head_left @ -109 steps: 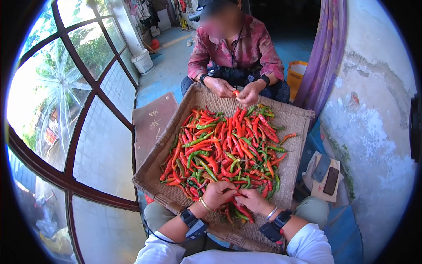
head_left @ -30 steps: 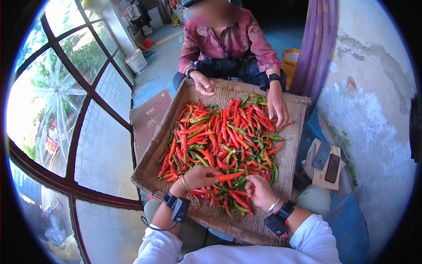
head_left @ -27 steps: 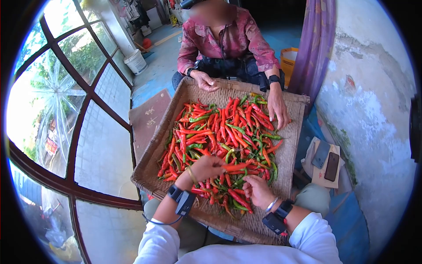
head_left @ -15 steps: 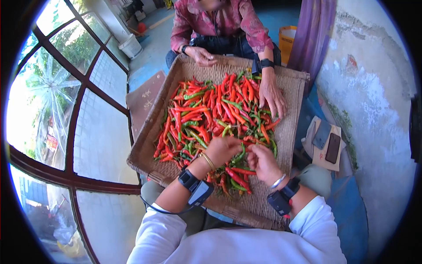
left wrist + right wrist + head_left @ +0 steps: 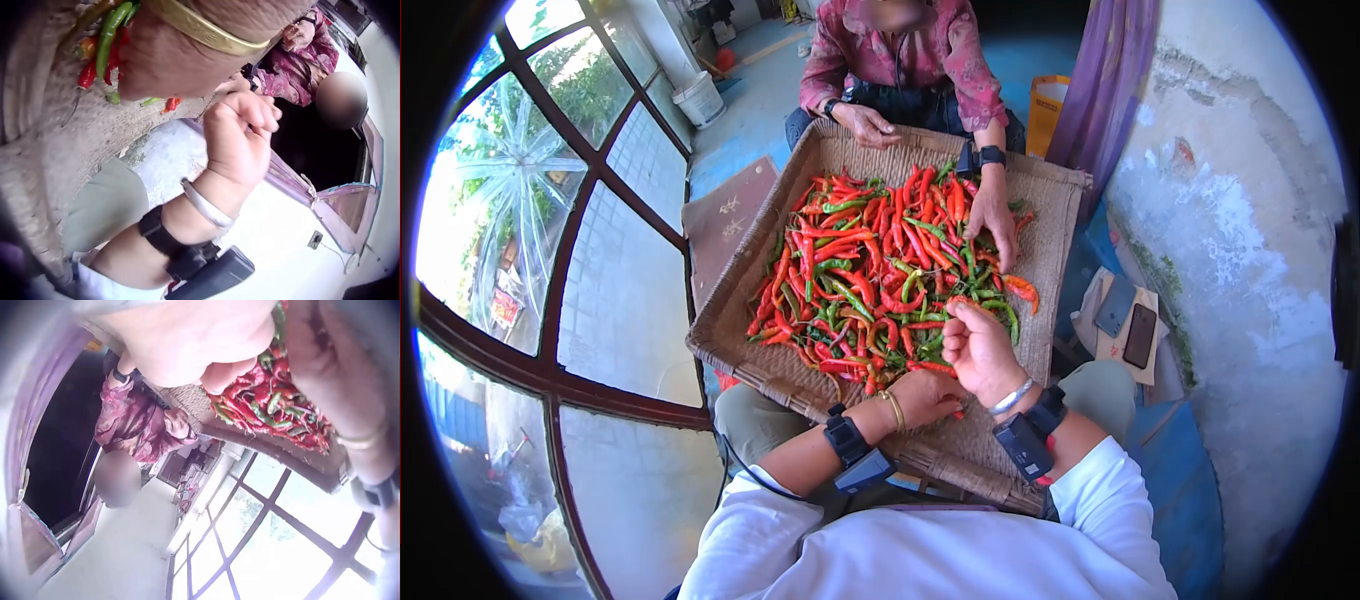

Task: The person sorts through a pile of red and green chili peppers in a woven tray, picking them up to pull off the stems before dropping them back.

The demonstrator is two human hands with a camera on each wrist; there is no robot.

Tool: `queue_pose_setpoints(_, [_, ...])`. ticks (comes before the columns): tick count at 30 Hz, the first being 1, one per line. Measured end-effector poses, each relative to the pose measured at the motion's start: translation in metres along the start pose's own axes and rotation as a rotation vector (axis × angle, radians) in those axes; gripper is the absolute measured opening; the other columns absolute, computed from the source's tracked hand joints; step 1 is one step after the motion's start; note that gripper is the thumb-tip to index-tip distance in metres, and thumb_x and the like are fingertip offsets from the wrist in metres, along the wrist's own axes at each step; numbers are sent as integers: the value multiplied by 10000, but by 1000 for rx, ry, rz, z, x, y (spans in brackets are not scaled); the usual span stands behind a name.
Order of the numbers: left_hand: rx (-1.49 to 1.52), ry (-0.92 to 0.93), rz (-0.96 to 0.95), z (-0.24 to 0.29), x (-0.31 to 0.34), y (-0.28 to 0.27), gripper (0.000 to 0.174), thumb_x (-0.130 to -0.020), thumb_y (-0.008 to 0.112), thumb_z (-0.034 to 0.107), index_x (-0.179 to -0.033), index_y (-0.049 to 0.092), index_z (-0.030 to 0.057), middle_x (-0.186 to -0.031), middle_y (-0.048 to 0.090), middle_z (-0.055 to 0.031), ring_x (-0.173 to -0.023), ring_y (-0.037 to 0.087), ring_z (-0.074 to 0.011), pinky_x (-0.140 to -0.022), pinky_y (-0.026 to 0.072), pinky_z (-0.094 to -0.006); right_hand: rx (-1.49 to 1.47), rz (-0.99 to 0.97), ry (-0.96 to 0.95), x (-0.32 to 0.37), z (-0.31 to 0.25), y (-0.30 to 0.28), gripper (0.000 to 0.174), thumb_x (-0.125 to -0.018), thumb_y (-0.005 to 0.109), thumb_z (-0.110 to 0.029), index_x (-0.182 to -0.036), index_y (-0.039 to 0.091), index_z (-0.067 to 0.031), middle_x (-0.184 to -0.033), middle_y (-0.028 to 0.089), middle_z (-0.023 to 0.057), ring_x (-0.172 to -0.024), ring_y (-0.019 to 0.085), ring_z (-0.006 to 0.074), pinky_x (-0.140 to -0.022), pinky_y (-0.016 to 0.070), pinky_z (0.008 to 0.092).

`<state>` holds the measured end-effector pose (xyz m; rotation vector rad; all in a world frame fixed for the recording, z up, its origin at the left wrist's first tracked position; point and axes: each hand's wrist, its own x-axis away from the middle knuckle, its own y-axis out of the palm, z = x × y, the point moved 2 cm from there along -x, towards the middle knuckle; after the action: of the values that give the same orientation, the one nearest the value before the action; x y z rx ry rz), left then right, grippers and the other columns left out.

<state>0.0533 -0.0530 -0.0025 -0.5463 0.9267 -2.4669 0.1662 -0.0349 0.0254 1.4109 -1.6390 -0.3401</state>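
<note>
Over the near part of the woven basket (image 5: 745, 270), my left hand (image 5: 928, 396) reaches down. Bits of red chili pepper (image 5: 957, 411) show right at its fingertips, and I cannot tell whether it grips one. My right hand (image 5: 980, 350) is raised just beyond it, fingers curled in, with nothing showing in them. In the left wrist view that right hand (image 5: 237, 134) looks like a loose fist. Red and green chili peppers (image 5: 880, 240) lie heaped across the basket, and the left palm hides some near ones.
Across the basket sits a person in a patterned pink shirt (image 5: 840, 60), one hand (image 5: 995, 225) down at the peppers on the right and the other at the far rim. Two phones (image 5: 1140, 336) lie at the right by the wall. A paned window (image 5: 615, 260) stands at the left.
My left hand held an orange-red pepper a second ago, then met my right hand; now it is lower, nearer my body. The hands have parted. The other person's hand has moved down along the peppers.
</note>
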Motion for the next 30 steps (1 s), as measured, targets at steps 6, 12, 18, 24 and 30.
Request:
queue_pose_setpoints(6, [53,262,302,-36,-12,24,169,-706,574,169,-838,611,69,-776,604,-115,-701,584,-266,-640,463,-332,-71,-100,-38,13,-9,71,133,-833,486,-200,-827,521,-72,-563,483,-5,-456,429,77,-394,334,218])
queue_pose_setpoints(12, [-12,88,265,-21,5,-1,168,-722,559,161,-849,598,58,-772,595,-120,-735,579,-265,-675,459,-341,-141,-139,-225,-17,-76,79,94,-802,527,-157,-739,497,-95,-549,462,-23,-449,411,71,-397,326,215])
queue_pose_setpoints(18, [-137,33,275,-38,14,-17,218,-719,560,235,-869,606,83,-842,598,-109,-774,574,-278,-687,461,-359,-13,280,-266,-57,-80,-24,61,-799,525,-161,-812,495,-109,-573,482,-15,-457,433,88,-407,334,233])
queue_pose_setpoints(24, [-217,-19,289,-45,12,-50,177,-713,572,161,-859,585,61,-797,577,-94,-782,559,-278,-681,455,-365,103,162,-23,-63,-17,-61,83,-803,530,-182,-820,526,-101,-565,505,-4,-446,449,89,-391,351,236])
queue_pose_setpoints(30, [-230,-22,279,-55,-1,-45,212,-720,579,198,-892,576,75,-783,571,-86,-781,555,-275,-671,455,-368,474,-33,95,-57,-1,-54,142,-820,532,-214,-850,539,-76,-626,554,6,-500,522,65,-407,393,176])
